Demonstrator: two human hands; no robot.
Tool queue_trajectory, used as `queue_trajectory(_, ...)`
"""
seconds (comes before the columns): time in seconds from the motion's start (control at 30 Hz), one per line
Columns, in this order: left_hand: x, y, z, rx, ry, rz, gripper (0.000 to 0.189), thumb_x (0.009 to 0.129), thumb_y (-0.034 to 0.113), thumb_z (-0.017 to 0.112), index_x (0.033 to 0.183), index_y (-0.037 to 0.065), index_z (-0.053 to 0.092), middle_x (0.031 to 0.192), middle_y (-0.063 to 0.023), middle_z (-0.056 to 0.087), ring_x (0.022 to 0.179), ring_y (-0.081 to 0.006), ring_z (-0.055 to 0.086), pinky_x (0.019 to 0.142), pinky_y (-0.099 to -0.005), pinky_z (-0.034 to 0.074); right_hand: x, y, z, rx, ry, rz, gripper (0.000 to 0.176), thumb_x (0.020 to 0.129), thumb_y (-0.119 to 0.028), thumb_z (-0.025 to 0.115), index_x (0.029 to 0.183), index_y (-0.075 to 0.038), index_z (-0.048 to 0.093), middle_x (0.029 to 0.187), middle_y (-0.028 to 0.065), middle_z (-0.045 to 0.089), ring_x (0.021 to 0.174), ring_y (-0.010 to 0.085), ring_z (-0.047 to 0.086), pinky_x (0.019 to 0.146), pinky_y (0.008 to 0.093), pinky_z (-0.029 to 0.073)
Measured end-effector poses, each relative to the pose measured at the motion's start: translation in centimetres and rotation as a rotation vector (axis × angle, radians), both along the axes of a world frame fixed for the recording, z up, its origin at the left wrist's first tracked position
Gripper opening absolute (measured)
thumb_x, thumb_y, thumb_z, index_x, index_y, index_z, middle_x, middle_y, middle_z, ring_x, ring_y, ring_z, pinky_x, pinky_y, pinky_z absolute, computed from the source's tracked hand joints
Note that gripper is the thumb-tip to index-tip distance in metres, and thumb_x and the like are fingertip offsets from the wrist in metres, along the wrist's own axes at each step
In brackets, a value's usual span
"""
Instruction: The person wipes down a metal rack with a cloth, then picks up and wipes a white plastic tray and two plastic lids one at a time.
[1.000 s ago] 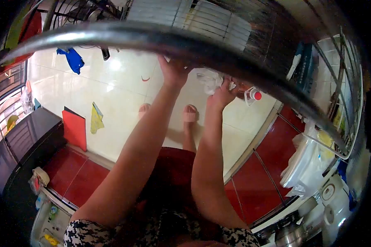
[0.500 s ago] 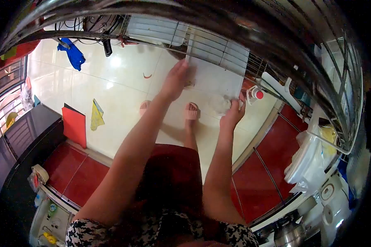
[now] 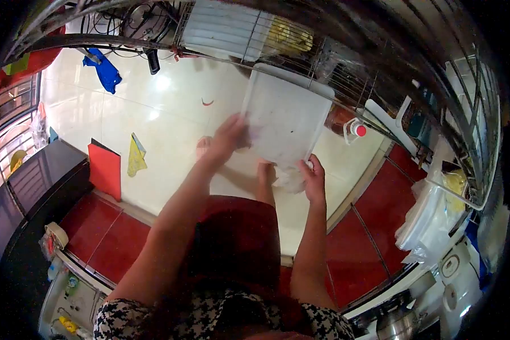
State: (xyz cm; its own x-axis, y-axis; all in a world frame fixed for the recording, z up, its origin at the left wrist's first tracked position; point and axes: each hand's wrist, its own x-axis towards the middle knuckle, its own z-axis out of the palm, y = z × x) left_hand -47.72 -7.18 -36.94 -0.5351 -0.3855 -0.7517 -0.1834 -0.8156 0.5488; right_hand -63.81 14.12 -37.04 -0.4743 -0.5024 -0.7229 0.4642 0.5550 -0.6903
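Note:
A flat white plastic tray (image 3: 289, 116) with rounded corners extends from under the wire rack toward me. My left hand (image 3: 229, 137), slightly blurred, is closed on its left edge. At the near right corner my right hand (image 3: 313, 177) has its fingers curled around the tray's edge and a crumpled whitish wad (image 3: 290, 180), perhaps a cloth or thin plastic bag. Small dark specks dot the tray's surface. Part of its far end lies behind the rack's wires.
A wire rack (image 3: 249, 60) crosses the top, with a yellow bundle (image 3: 289, 35) on it. A red-capped bottle (image 3: 357, 130) stands right of the tray. On the floor lie a blue cloth (image 3: 105, 73) and a yellow cloth (image 3: 136, 156); a red panel (image 3: 105, 170) stands left.
The tray has come out from the rack toward me, uncovering the yellow bundle behind it. Both hands moved nearer to my body, the right one with the whitish wad.

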Motion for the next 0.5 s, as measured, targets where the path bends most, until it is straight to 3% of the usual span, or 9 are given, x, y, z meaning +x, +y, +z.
queue_trajectory(0.07,0.8,0.0,0.4,-0.005,-0.060,-0.054,0.040,0.093,0.030,0.044,0.127,0.008,0.042,0.090,-0.0027,0.055,0.084,-0.0123,0.052,0.071,-0.0295,0.045,0.7,0.8,-0.4,0.018,-0.052,0.019,0.032,0.086,-0.020,0.056,0.112,-0.003,0.052,0.096,0.0042,0.058,0.083,0.0104,0.053,0.069,0.0242,0.043)
queue_trajectory(0.13,1.4,-0.3,0.7,-0.016,-0.124,-0.103,0.041,0.093,0.031,0.044,0.127,0.008,0.042,0.092,-0.0031,0.055,0.086,-0.0128,0.052,0.072,-0.0297,0.045,1.7,1.6,-0.5,0.054,0.058,0.032,0.030,0.085,-0.019,0.056,0.110,-0.003,0.053,0.094,0.0035,0.058,0.080,0.0105,0.053,0.066,0.0242,0.044)
queue_trajectory(0.23,2.0,-1.3,0.6,-0.024,0.011,-0.075,0.042,0.092,0.030,0.046,0.126,0.006,0.043,0.096,-0.0059,0.057,0.088,-0.0160,0.054,0.077,-0.0319,0.046,2.7,2.9,-0.2,0.009,-0.013,-0.077,0.027,0.085,-0.019,0.056,0.106,-0.002,0.053,0.093,0.0040,0.059,0.079,0.0117,0.054,0.067,0.0251,0.045)
queue_trajectory(0.33,0.9,-3.2,-1.2,-0.135,0.026,0.077,0.039,0.092,0.027,0.047,0.124,0.006,0.045,0.099,-0.0084,0.057,0.089,-0.0174,0.055,0.081,-0.0340,0.047,2.7,3.0,1.0,0.045,0.023,-0.074,0.024,0.085,-0.018,0.055,0.103,-0.001,0.053,0.091,0.0048,0.059,0.079,0.0126,0.054,0.068,0.0261,0.046)
queue_trajectory(0.5,-2.4,-7.3,-1.1,-0.393,0.036,0.272,0.030,0.091,0.014,0.045,0.120,0.009,0.048,0.095,-0.0075,0.058,0.084,-0.0144,0.056,0.071,-0.0289,0.050,2.7,3.1,1.8,0.022,0.039,-0.080,0.025,0.084,-0.019,0.056,0.101,-0.001,0.053,0.090,0.0050,0.059,0.080,0.0130,0.054,0.070,0.0274,0.046)
